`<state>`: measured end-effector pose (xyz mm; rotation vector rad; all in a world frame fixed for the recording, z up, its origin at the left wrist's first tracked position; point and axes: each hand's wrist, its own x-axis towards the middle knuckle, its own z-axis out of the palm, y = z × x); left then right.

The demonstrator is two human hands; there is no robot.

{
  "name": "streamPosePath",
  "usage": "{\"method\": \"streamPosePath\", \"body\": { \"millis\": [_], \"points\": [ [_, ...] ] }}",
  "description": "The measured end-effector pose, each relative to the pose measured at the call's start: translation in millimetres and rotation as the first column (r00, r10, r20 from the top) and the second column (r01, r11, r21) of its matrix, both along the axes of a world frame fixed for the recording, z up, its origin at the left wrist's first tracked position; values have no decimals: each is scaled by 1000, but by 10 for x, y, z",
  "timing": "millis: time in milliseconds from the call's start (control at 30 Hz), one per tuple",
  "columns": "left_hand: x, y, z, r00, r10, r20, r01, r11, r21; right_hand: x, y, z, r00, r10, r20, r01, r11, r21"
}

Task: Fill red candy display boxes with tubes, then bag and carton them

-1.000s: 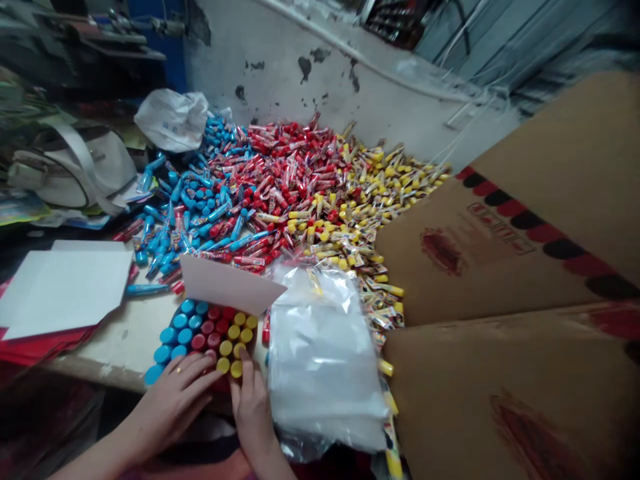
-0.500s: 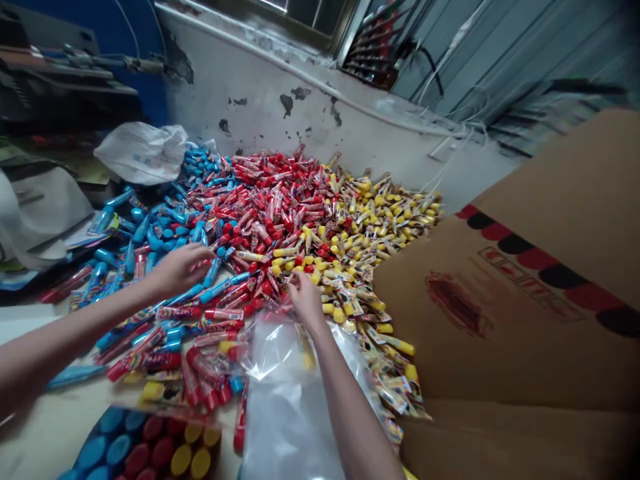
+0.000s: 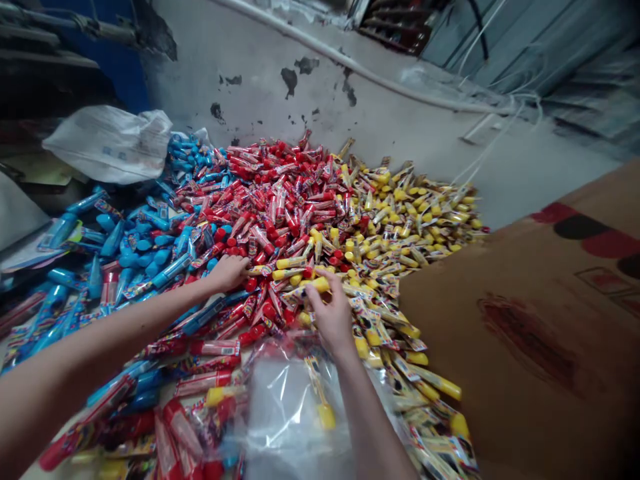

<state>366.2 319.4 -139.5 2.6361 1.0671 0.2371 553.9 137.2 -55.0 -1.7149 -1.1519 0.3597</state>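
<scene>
My left hand (image 3: 229, 273) lies palm down at the front of the red-capped tubes (image 3: 280, 193). Its fingers are curled together, and whatever is under them is hidden. To its right, the thumb and forefinger of my right hand (image 3: 334, 313) close around a yellow-capped tube (image 3: 319, 285) at the front of the yellow-capped tubes (image 3: 395, 213). Below my right wrist spreads a clear plastic bag (image 3: 280, 413). One yellow-capped tube (image 3: 326, 416) shows at the bag; I cannot tell whether it is inside or under it.
Blue tubes (image 3: 135, 247) heap up at the left beside a white sack (image 3: 113, 143). A brown cardboard box (image 3: 500, 320) stands at the right. A wall (image 3: 260, 80) with peeling paint rises behind the heap.
My left hand has moved right, from the blue tubes to the red ones. My right hand has opened around a yellow-capped tube. The view has shifted closer, and the bundle of capped tubes has left it.
</scene>
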Motion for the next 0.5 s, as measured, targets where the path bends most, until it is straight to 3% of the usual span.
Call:
{"method": "streamPosePath", "body": {
  "millis": [100, 167, 333, 433, 500],
  "points": [
    [-135, -219, 136, 997, 60, 39, -60, 998, -5, -30, -386, 166, 906, -58, -418, 97, 993, 73],
    [-306, -426, 273, 992, 111, 64, -110, 994, -5, -110, -670, 241, 810, -63, -583, 150, 983, 103],
    [-844, -1039, 692, 966, 196, 166, -203, 979, 23, -495, -1327, 371, 640, -43, -767, 186, 977, 101],
    [-1198, -1409, 959, 921, 228, 314, -203, 973, -113, -786, -1656, 455, 591, -33, -806, 182, 979, 93],
    [-1479, -1634, 1118, 857, 331, 394, -238, 934, -267, -964, -1863, 514, 586, -33, -810, 187, 978, 95]
  ]
}}
